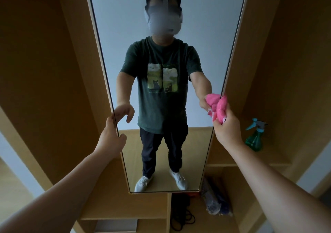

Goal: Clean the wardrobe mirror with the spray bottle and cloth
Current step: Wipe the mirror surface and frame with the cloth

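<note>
The tall narrow wardrobe mirror [206,35] fills the middle of my view, hung between the light wooden wardrobe panels [53,71]. The crumpled pink terry cloth [219,108] sits at the glass's right edge, about 3 o'clock from the mirror's centre, bunched in my right hand [226,128], whose fingers are wrapped tight round it. My left hand [112,137] is at 8 o'clock on the opposite edge, with the thumb on the front face and the fingers hooked behind, clamping the panel.

I judge the step in hand to be wiping, starting from the right margin. To do it well I would:

- open the wad into a flatter pad, since a tight ball touches the glass with only a small patch;
- hold the left-hand brace, because the panel looks free to swing under pressure;
- work in overlapping passes from 12 o'clock down toward 6, so drips are caught on the way;
- finish under my left thumb, which probably leaves a print.

I cannot tell from here whether the glass is wet.

The translucent green spray bottle with a teal trigger [255,137] stands upright on the wooden shelf [268,159], at 4 o'clock from my right hand and apart from it.
</note>
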{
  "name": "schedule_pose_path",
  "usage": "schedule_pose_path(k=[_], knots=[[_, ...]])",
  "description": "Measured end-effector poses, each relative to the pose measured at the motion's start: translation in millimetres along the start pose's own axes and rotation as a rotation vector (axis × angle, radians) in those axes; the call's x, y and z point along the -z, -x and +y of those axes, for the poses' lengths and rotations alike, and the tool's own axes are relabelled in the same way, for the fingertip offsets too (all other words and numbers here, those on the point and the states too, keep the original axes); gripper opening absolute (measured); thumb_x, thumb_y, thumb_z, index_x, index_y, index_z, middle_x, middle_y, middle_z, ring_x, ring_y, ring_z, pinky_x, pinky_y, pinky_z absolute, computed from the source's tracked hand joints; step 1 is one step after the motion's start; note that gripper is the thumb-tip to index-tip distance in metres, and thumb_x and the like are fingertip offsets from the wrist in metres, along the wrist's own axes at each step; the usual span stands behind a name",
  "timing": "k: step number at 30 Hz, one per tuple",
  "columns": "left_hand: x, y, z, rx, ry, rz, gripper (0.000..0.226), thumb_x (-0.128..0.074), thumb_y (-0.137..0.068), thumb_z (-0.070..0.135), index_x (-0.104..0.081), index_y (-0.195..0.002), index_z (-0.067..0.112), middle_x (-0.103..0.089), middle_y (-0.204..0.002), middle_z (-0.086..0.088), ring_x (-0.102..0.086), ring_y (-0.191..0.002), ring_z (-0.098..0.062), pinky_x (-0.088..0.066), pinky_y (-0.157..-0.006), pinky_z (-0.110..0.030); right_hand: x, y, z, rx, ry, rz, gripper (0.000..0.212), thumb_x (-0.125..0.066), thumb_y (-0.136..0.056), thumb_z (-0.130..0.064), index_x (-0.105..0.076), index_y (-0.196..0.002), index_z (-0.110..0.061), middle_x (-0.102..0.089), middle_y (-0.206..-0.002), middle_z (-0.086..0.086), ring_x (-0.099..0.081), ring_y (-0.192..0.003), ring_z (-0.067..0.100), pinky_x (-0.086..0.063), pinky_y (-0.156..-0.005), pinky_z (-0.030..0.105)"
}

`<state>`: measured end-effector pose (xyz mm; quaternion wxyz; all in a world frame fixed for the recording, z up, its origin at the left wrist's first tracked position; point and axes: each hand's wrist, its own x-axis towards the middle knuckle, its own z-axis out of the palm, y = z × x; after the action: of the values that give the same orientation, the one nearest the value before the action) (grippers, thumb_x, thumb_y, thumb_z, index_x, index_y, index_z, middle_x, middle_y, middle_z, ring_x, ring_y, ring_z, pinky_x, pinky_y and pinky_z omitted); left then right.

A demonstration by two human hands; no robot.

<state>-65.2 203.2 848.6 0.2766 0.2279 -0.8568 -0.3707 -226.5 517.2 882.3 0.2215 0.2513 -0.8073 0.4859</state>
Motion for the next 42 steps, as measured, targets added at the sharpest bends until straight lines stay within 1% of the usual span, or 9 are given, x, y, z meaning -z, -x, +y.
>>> schedule_pose_path(k=[6, 9, 15, 19, 27, 29, 32, 38, 42], knots=[[-12.8, 5.6, -15.9, 0.080, -0.058, 0.001, 0.072, -0.059, -0.084, 0.006, -0.021, -0.143, 0.023, -0.048, -0.141, -0.009, -0.050, -0.124, -0.030, -0.049, -0.082, -0.035, -6.3, 10.6, 11.7, -0.018, 0.011, -0.015, 0.058, -0.058, -0.094, -0.009, -0.035, -0.147, -0.006, -0.069, -0.113, 0.012, -0.067, -0.103, 0.024, -0.055, -0.091, 0.043], [-17.7, 7.5, -20.6, 0.086, -0.063, 0.008, 0.073, -0.059, -0.083, 0.006, -0.020, -0.142, 0.023, -0.049, -0.139, -0.009, -0.052, -0.121, -0.029, -0.047, -0.072, -0.029, -10.0, 15.4, 17.2, -0.026, 0.011, -0.034, 0.056, -0.057, -0.094, -0.010, -0.037, -0.146, -0.004, -0.068, -0.114, 0.012, -0.067, -0.105, 0.024, -0.055, -0.091, 0.044], [-27.5, 13.7, -32.3, 0.120, -0.082, -0.018, 0.076, -0.059, -0.083, 0.006, -0.016, -0.143, 0.026, -0.048, -0.140, -0.009, -0.054, -0.118, -0.029, -0.049, -0.066, -0.027, -16.3, 29.3, 26.3, -0.081, -0.011, -0.061, 0.055, -0.057, -0.095, -0.012, -0.037, -0.146, -0.007, -0.069, -0.113, 0.009, -0.067, -0.104, 0.022, -0.054, -0.093, 0.043], [-32.8, 18.3, -37.6, 0.141, -0.085, -0.021, 0.077, -0.060, -0.084, 0.007, -0.016, -0.144, 0.026, -0.045, -0.143, -0.009, -0.049, -0.125, -0.031, -0.049, -0.079, -0.033, -21.4, 36.0, 32.4, -0.103, 0.015, -0.052, 0.047, -0.058, -0.094, -0.012, -0.045, -0.139, -0.006, -0.070, -0.110, 0.007, -0.067, -0.101, 0.022, -0.055, -0.090, 0.043], [-39.4, 27.6, -45.8, 0.138, -0.079, -0.043, 0.079, -0.060, -0.083, 0.005, -0.015, -0.146, 0.025, -0.040, -0.147, -0.007, -0.041, -0.133, -0.029, -0.046, -0.092, -0.039, -30.1, 47.0, 45.3, -0.139, 0.037, -0.065, 0.041, -0.060, -0.093, -0.013, -0.051, -0.133, -0.006, -0.071, -0.108, 0.004, -0.067, -0.099, 0.020, -0.055, -0.089, 0.042], [-41.8, 30.2, -47.2, 0.150, -0.081, -0.051, 0.079, -0.060, -0.084, 0.005, -0.015, -0.146, 0.024, -0.040, -0.147, -0.009, -0.042, -0.132, -0.029, -0.047, -0.088, -0.037, -31.7, 50.4, 48.8, -0.151, 0.035, -0.066, 0.042, -0.060, -0.093, -0.013, -0.051, -0.134, -0.007, -0.071, -0.108, 0.003, -0.067, -0.099, 0.019, -0.055, -0.089, 0.041], [-48.0, 35.4, -49.5, 0.199, -0.088, -0.062, 0.078, -0.060, -0.085, 0.005, -0.016, -0.146, 0.023, -0.040, -0.146, -0.010, -0.045, -0.129, -0.030, -0.045, -0.073, -0.027, -34.7, 55.4, 53.7, -0.146, 0.045, -0.061, 0.040, -0.060, -0.092, -0.010, -0.053, -0.131, -0.005, -0.071, -0.107, 0.003, -0.067, -0.097, 0.020, -0.056, -0.087, 0.041], [-56.4, 46.6, -56.5, 0.260, -0.101, -0.086, 0.076, -0.059, -0.086, 0.005, -0.016, -0.146, 0.022, -0.040, -0.146, -0.012, -0.046, -0.127, -0.031, -0.045, -0.065, -0.019, -41.4, 67.3, 65.0, -0.164, 0.070, -0.068, 0.043, -0.062, -0.091, -0.010, -0.052, -0.133, -0.003, -0.071, -0.103, 0.010, -0.067, -0.094, 0.026, -0.056, -0.083, 0.039], [-58.2, 49.7, -57.1, 0.279, -0.083, -0.099, 0.077, -0.060, -0.087, 0.004, -0.016, -0.147, 0.021, -0.037, -0.148, -0.011, -0.040, -0.133, -0.032, -0.048, -0.079, -0.033, -44.7, 74.8, 70.8, -0.198, 0.057, -0.119, 0.050, -0.062, -0.090, -0.004, -0.047, -0.138, -0.002, -0.068, -0.108, 0.014, -0.066, -0.098, 0.028, -0.054, -0.088, 0.045]])
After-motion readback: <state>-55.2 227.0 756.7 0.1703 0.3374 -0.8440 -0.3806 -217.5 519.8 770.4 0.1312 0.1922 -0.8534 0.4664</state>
